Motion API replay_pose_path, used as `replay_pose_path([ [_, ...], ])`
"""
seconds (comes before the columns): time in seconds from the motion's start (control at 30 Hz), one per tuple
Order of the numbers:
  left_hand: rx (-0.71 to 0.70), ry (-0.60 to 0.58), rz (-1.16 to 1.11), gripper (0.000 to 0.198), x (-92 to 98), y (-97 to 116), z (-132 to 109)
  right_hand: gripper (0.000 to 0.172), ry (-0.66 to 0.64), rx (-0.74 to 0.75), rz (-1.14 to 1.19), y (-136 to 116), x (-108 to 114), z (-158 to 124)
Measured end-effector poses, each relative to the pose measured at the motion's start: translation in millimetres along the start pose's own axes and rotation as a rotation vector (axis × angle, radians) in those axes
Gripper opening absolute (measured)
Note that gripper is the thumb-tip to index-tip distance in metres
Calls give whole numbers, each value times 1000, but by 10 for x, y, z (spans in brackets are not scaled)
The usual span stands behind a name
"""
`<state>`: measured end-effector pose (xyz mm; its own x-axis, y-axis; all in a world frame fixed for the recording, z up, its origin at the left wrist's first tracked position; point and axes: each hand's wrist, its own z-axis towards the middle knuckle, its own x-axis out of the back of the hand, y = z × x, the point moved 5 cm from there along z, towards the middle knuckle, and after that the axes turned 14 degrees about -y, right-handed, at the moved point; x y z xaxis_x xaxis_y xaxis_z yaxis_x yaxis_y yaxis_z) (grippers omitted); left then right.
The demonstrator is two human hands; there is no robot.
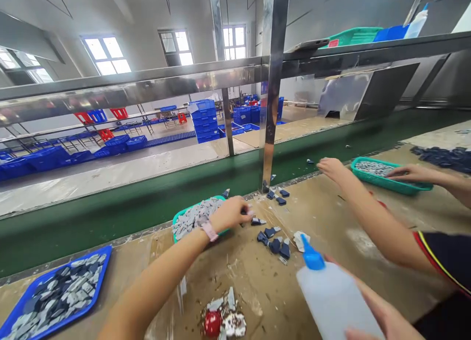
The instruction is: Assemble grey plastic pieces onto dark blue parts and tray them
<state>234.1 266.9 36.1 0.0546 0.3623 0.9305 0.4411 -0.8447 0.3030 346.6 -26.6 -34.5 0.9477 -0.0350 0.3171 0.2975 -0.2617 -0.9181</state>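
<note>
My left hand (232,213) reaches forward over the workbench, fingers curled in a pinch beside a green tray (179,215) of small grey parts; what the fingertips hold is too small to name. A pink band sits on that wrist. My right hand (382,316) grips a white squeeze bottle (336,300) with a blue nozzle, tilted toward several dark blue parts (274,239) lying loose on the bench.
A blue tray (100,276) of grey and blue parts sits at the left. A co-worker's arms (368,212) reach in from the right toward a second green tray (390,183). A green conveyor belt (147,202) runs behind, with a steel post (270,109). A red ball (212,323) lies near.
</note>
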Motion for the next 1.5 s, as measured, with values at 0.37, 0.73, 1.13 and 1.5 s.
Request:
replay_pose_path([
  [0.37,-83,224,-231,19,-46,324,-622,90,-554,-9,85,-305,-584,-13],
  [0.73,354,421,-664,29,-532,-103,-3098,62,-1004,-122,108,-570,-1142,358],
  [1.13,674,685,-1081,39,-1678,-53,-3838,53,-745,-176,-107,-664,-1063,358],
  [1.5,559,717,-1172,38,-1628,-68,-3681,57,-635,-157,-117,-670,-1179,406],
])
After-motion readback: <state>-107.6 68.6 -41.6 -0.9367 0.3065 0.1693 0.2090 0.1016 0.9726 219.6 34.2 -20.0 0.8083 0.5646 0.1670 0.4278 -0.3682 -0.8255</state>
